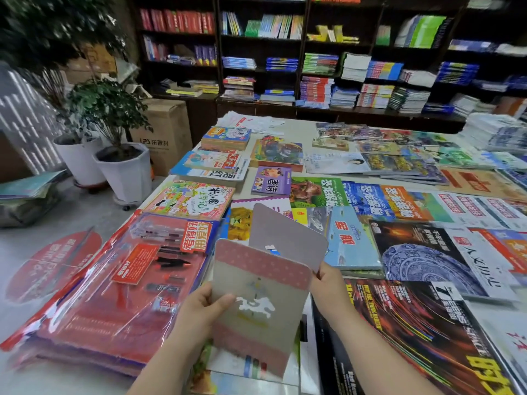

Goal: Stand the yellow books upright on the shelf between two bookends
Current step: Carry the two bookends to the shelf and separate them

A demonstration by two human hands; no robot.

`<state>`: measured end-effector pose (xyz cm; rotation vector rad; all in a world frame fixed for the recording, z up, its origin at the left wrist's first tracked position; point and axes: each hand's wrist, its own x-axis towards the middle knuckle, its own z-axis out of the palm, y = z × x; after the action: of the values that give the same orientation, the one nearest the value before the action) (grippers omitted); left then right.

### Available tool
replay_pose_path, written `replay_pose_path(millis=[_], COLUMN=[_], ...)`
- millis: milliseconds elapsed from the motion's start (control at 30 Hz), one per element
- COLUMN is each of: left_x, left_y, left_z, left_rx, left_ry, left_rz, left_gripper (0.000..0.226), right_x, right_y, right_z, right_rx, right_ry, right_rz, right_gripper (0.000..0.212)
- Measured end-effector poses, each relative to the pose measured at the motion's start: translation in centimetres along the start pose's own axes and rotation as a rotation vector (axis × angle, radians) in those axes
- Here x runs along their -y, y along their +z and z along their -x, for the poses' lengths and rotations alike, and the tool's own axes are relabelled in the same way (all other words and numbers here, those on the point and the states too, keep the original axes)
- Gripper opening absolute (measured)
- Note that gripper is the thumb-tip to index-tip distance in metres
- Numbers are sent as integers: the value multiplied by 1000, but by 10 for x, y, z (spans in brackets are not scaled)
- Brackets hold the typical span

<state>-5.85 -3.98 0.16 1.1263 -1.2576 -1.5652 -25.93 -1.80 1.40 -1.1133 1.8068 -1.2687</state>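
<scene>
Two bare hands hold two flat bookends above a desk (296, 129) covered in books and magazines. The left hand (204, 306) has its grip pinched on the near bookend (256, 303), a grey panel with pink polka-dot bands and a white horse shape, thumb on the front face at its left edge. The right hand (328, 283) pinches the lower right edge of the far bookend (288, 238), a plain grey panel with rounded corners that stands just behind the first and leans to the right. The two panels overlap.

Yellow books (332, 35) sit well apart from the hands, on a dark bookshelf (303, 47) against the far wall, some upright and some lying flat; their number cannot be counted.

The desk is pale and almost wholly hidden under flat-lying covers. A stack in red plastic wrap (114, 286) lies at the left. Beyond the desk on the left stand two potted plants in white pots (125, 172) and one cardboard box (168, 132). The floor is light grey.
</scene>
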Motion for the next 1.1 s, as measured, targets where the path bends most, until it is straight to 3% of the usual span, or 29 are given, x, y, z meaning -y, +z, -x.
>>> replay_pose_path(millis=[100, 267, 367, 500, 733, 833, 933, 1100], left_x=[-5, -16, -25, -44, -84, -93, -102, -111], left_y=[5, 7, 2, -16, -60, -95, -142, -259], left_z=[-1, 5, 17, 37, 80, 104, 132, 178], left_rx=[-56, -197, -275, -363, -405, -448, -488, -622], left_ry=[15, 21, 35, 80, 215, 247, 275, 333], left_rz=[45, 118, 169, 236, 335, 349, 337, 309], left_gripper=[13, 4, 19, 38, 16, 7, 36, 16], right_x=[2, 22, 38, 61, 98, 121, 146, 184], right_y=[-3, -9, -9, -1, 30, 59, 105, 219], right_z=[-3, -3, 0, 6, 24, 39, 63, 113], right_rx=[32, 53, 18, 10, -19, 21, 81, 159], right_ry=[-26, -100, -133, -172, -257, -311, -343, -402], right_rz=[-45, -83, -132, -260, -345, -375, -403, -401], right_gripper=[40, 34, 42, 20, 32, 33, 30, 34])
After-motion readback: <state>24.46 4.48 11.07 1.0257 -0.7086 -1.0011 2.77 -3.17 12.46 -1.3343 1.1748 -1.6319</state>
